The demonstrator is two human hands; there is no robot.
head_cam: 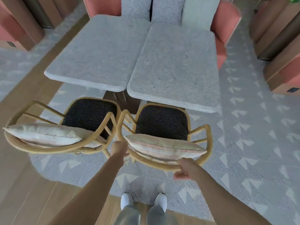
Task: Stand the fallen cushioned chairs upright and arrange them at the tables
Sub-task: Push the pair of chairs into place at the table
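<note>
Two rattan armchairs stand upright side by side in front of two grey stone tables (175, 67). The right chair (162, 122) has a black seat and a striped cushion (164, 147) against its back. My left hand (119, 148) grips the left end of its curved back rail. My right hand (186, 168) grips the same rail further right. The left chair (87, 114) carries a pale cushion (45, 135) and is turned slightly, with no hand on it.
Coral upholstered seats (225, 25) and checked pillows (136, 7) line the far side of the tables. A patterned grey rug (243, 143) covers the floor under the chairs. Wooden booth bases (276, 30) stand at left and right. My feet are on the rug's edge.
</note>
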